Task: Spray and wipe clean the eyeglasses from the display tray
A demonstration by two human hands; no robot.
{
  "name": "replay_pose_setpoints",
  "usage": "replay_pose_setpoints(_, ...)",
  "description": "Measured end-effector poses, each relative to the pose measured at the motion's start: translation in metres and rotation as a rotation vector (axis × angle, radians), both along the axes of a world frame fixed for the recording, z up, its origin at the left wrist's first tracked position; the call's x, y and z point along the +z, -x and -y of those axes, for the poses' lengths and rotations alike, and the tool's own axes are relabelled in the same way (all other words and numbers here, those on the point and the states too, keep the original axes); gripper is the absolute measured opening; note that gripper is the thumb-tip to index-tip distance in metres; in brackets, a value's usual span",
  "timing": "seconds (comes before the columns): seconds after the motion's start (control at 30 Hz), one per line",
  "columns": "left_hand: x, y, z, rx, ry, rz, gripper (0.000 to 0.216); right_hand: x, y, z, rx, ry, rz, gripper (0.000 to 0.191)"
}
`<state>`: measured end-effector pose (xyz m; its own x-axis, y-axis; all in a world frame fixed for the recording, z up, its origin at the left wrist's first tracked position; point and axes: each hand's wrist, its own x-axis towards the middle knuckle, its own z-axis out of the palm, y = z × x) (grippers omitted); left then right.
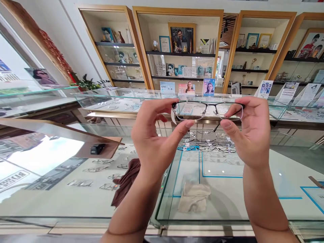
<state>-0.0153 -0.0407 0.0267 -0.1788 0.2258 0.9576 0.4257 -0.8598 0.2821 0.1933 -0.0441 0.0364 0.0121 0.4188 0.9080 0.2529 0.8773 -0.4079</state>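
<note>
A pair of eyeglasses [208, 105] with a black upper rim and clear lenses is held up level in front of me, above the glass counter. My left hand [160, 131] grips its left end, with fingers at the hinge and the thumb below the lens. A white tag hangs at that side. My right hand [249, 130] pinches the other end, the thumb near the lower edge of the right lens. One dark temple arm shows below the frame, near the right thumb. Lower down, a beige cloth [194, 197] lies on the counter.
Under my wrists is a glass display counter [222, 209]. A brown cloth [128, 182] lies left of my forearm, beside a wooden board [111, 145] bearing a small black object [97, 149]. Several eyeglasses [207, 141] sit in rows beyond. Another glass showcase [113, 104] and wall shelves stand behind.
</note>
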Motion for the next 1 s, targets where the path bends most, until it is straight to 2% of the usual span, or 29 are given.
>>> replay_pose_setpoints(0.33,0.001,0.004,-0.001,0.028,0.014,-0.023,0.042,0.004,-0.010,0.001,0.023,0.074,0.032,0.039)
replay_pose_setpoints(0.57,0.003,0.005,0.002,0.027,0.033,-0.002,0.040,0.005,-0.008,0.003,0.081,0.076,-0.044,0.036)
replay_pose_setpoints(1.0,0.000,0.006,-0.007,0.003,0.040,0.020,0.039,0.002,-0.004,0.005,-0.155,-0.006,-0.049,0.034)
